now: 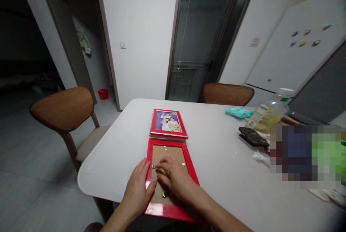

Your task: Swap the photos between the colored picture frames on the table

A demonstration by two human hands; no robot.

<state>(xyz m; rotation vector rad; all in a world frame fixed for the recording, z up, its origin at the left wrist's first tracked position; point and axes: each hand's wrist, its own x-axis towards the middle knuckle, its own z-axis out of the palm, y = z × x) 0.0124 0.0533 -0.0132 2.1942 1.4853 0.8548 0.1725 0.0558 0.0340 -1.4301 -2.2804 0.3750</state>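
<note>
A red picture frame (pixel 193 170) lies face down at the table's near edge, showing its brown backing board (pixel 159 152) and several small metal clips. My left hand (pixel 139 185) holds the frame's left side, thumb over the board and fingers along the outer edge. Over the board, my right hand (pixel 174 178) has bent fingers, with the index fingertip at the left metal clip (pixel 154 167); thumb and index are apart. Just beyond lies a second red picture frame (pixel 183 125), face up with a photo of people, seemingly stacked on another frame.
On the right of the white table (pixel 216 145) are a large plastic bottle (pixel 267 113), a teal packet (pixel 239 112), a black wallet-like item (pixel 253 136) and clutter, partly blurred out. Wooden chairs stand at the left (pixel 65 109) and the far side (pixel 228 94).
</note>
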